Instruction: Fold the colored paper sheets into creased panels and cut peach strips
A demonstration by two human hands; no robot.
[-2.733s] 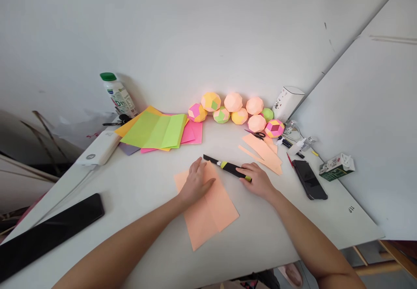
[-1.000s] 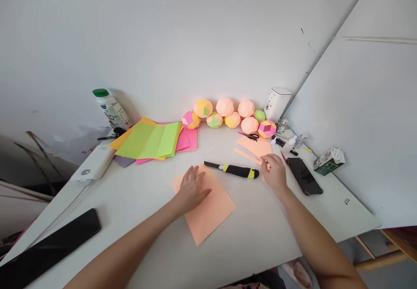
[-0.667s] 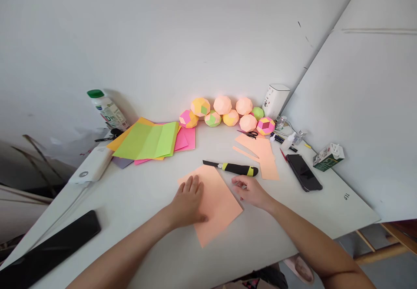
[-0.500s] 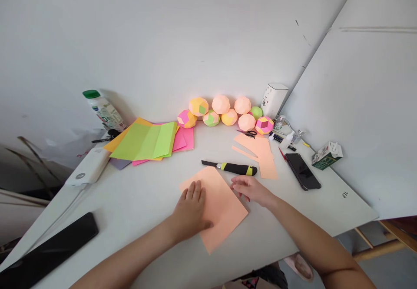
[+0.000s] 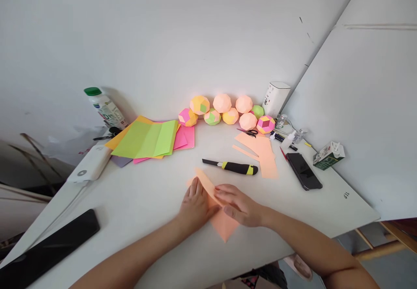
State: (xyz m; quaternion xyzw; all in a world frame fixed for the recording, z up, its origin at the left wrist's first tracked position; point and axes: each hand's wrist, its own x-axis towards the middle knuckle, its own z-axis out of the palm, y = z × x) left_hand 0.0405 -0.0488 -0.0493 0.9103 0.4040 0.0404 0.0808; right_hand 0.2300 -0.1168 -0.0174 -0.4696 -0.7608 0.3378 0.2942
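Observation:
A peach sheet of paper (image 5: 224,227) lies on the white table (image 5: 146,197) near its front edge. My left hand (image 5: 195,204) presses flat on the sheet's left part. My right hand (image 5: 239,204) has lifted the sheet's right side and holds it folded over toward the left hand, so a raised flap (image 5: 205,180) stands between the two hands. A black and yellow utility knife (image 5: 232,167) lies just beyond the hands, untouched.
Peach paper strips (image 5: 262,152) and a black phone (image 5: 304,170) lie to the right. Coloured paper sheets (image 5: 148,139) and several paper balls (image 5: 228,111) sit at the back. A bottle (image 5: 104,106), a white power bank (image 5: 89,169) and a long black bar (image 5: 48,247) are on the left.
My right hand let go of the knife, went to the strips on the right, then came back and folded the peach sheet's right side over. The sheet slid nearer to me.

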